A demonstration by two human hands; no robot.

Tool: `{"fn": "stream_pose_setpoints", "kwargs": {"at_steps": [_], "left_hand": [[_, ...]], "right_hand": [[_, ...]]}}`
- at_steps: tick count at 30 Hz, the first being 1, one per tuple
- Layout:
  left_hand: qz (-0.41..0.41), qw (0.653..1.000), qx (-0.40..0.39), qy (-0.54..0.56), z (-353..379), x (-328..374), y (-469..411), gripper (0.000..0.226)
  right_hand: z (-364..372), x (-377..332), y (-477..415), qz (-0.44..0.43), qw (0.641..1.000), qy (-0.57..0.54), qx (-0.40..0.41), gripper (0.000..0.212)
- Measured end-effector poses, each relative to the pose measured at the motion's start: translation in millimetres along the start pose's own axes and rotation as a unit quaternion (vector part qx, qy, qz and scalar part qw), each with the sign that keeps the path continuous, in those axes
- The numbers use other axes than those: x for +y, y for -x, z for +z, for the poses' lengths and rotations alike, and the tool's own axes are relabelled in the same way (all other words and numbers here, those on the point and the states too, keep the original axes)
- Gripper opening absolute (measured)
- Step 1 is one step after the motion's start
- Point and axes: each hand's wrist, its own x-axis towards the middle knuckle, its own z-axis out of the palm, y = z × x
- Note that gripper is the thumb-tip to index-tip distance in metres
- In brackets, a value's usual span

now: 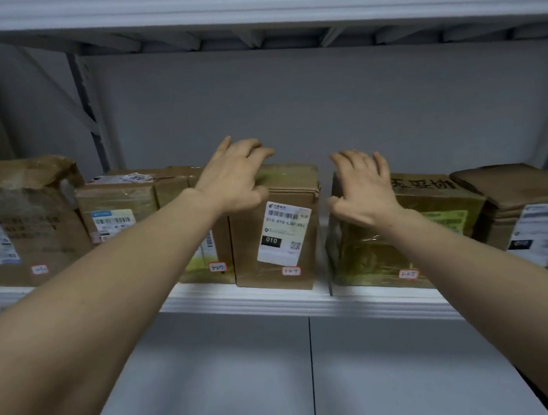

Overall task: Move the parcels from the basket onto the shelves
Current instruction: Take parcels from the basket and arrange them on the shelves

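Several cardboard parcels stand in a row on the white middle shelf (277, 301). My left hand (234, 174) rests with spread fingers on the top of an upright brown parcel (283, 240) that carries a white label marked 010. To its right, my right hand (363, 186) lies flat with straight fingers on the top left corner of a taped, yellow-green printed parcel (408, 242). A small gap separates these two parcels. The basket is not in view.
A large crumpled box (16, 225) and a smaller taped box (117, 206) stand at the left. A dark brown parcel (535, 209) leans at the right end. A bare lower shelf (252, 375) lies below, and another shelf (240, 1) overhead.
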Motion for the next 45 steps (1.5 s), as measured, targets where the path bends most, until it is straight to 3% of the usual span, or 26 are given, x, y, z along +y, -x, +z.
{"fn": "stream_pose_setpoints", "kwargs": {"at_steps": [3, 7, 14, 35, 45], "left_hand": [[0.06, 0.998, -0.036, -0.009, 5.1, 33.4, -10.1, 0.075], [0.04, 0.993, -0.107, -0.02, 18.7, 54.0, -14.4, 0.074], [0.014, 0.995, -0.098, -0.006, 23.2, 60.1, -13.3, 0.058], [-0.001, 0.996, -0.09, -0.007, 31.9, 59.8, -17.0, 0.058], [-0.006, 0.996, -0.094, 0.005, 30.9, 59.3, -14.8, 0.059]], "right_hand": [[-3.0, 36.4, 6.6, 0.05, 0.997, 0.04, -0.048, 0.082], [5.9, 65.2, 13.3, 0.056, 0.99, 0.061, -0.116, 0.073], [8.4, 52.5, 12.7, 0.03, 0.993, 0.058, -0.094, 0.059], [5.9, 49.6, 15.7, 0.041, 0.995, -0.013, -0.089, 0.058], [11.2, 39.7, 15.2, 0.024, 0.995, 0.007, -0.092, 0.058]]}}
